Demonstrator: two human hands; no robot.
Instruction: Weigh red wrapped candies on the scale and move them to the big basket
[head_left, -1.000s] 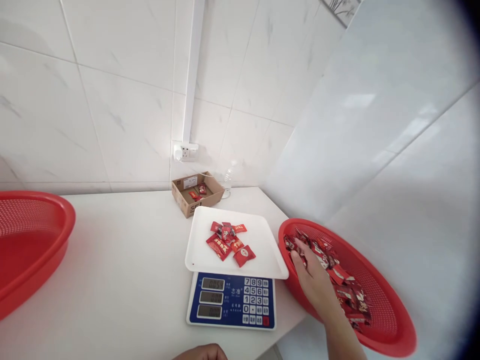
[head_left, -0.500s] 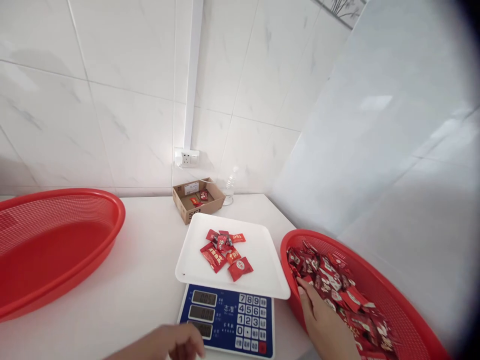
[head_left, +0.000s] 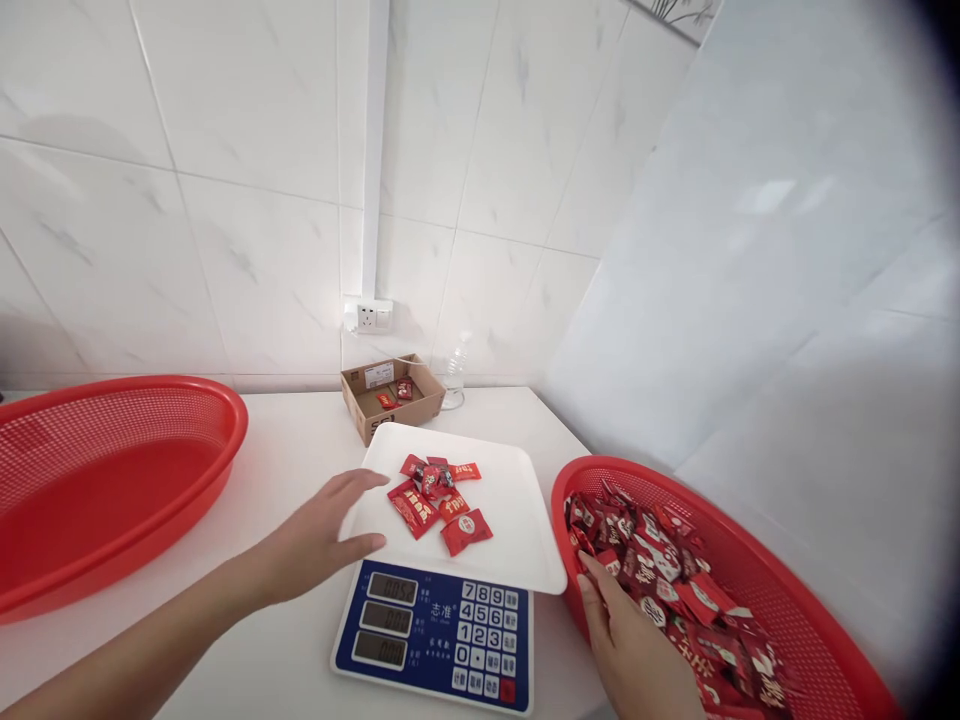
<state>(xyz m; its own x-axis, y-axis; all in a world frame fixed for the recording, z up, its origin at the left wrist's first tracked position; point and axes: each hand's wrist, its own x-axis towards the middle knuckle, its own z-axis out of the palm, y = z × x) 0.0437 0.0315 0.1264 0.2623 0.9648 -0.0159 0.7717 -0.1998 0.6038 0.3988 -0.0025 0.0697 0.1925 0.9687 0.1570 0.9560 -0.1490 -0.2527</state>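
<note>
My left hand [head_left: 322, 530] reaches over the left edge of the white weighing tray [head_left: 517, 510], open, its thumb and fingers apart. Just beyond its fingertips lie several red-wrapped candies [head_left: 439, 500] in a loose cluster. Below the tray is the blue keypad panel of a digital scale [head_left: 435, 640], its displays lit with digits. My right hand [head_left: 637, 640] is at the near-left rim of a red basket [head_left: 810, 570] filled with wrapped candies [head_left: 667, 560]. Its thumb and forefinger are close together beside the candies; whatever they hold, if anything, is hidden.
Another red basket [head_left: 225, 470] stands at the left of the white table [head_left: 292, 440]. Behind the scale are a cardboard box [head_left: 420, 405] with a few candies inside and a clear plastic bottle [head_left: 456, 365]. Tiled walls and a socket [head_left: 369, 316] close off the back.
My left hand has risen from the scale's displays to the tray's left edge, and its curled fingers have spread. My right hand stays by the basket rim. The view has shifted slightly.
</note>
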